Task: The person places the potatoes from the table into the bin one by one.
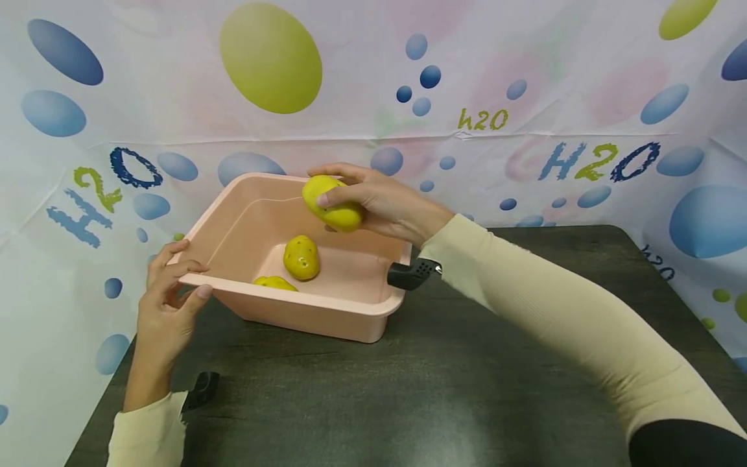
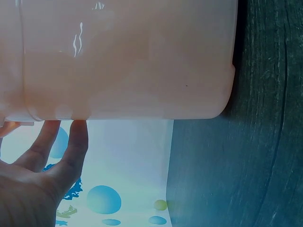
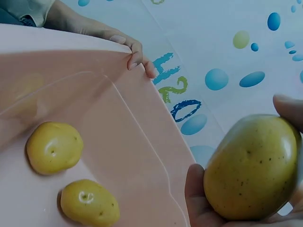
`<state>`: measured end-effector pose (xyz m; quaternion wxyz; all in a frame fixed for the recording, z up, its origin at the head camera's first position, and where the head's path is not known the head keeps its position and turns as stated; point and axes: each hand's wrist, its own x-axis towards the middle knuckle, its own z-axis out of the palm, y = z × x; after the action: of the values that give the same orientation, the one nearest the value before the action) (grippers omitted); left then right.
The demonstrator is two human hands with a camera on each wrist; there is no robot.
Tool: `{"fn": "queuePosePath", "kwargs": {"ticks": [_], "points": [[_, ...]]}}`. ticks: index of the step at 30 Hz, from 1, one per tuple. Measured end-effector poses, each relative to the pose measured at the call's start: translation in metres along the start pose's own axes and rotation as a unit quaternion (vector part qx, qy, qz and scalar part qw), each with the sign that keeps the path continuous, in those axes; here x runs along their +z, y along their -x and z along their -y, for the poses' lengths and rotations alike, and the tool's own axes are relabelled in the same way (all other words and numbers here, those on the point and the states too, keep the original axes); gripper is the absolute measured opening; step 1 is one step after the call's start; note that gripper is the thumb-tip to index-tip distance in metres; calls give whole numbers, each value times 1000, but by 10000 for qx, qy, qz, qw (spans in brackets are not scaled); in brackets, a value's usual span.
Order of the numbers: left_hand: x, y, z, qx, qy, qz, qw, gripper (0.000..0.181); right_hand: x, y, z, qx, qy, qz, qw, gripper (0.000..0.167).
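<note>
A pink basin (image 1: 292, 311) stands on the dark table, its left end toward my left hand (image 1: 166, 318). The fingers of that hand curl over the basin's near left corner; in the left wrist view the left hand (image 2: 42, 175) touches the basin's wall (image 2: 128, 61). Above the basin's back rim, my right hand (image 1: 391, 204) grips a yellow potato (image 1: 332, 203), seen large in the right wrist view as a speckled potato (image 3: 253, 168). Two more potatoes lie inside on the basin floor: one potato (image 1: 301, 257) and another potato (image 1: 275, 283) partly hidden by the near wall.
The dark wooden table (image 1: 467, 363) extends in front of the basin and to its right. Behind it hangs a white sheet (image 1: 362, 65) printed with blue and green bubbles and lettering. A black wrist device (image 1: 411, 274) sits by the basin's right rim.
</note>
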<state>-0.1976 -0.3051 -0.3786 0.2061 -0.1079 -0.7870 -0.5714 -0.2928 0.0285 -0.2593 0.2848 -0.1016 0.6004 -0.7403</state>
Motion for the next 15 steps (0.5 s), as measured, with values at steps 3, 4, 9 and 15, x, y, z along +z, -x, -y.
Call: {"fn": "queuePosePath", "kwargs": {"ticks": [3,4,9,15], "points": [[-1,0,1,-17,52,-29,10000,28,8,-13,-2,20,-6,-141,9999,49],[-1,0,1,-20,67,-31,10000,28,11,-17,-3,30,3,-186,9998,49],[-2,0,3,27,152,-9,9999,28,21,-36,-9,159,234,-591,9978,50],[-1,0,3,62,298,42,9995,28,27,-46,-17,301,360,-861,9952,48]]}}
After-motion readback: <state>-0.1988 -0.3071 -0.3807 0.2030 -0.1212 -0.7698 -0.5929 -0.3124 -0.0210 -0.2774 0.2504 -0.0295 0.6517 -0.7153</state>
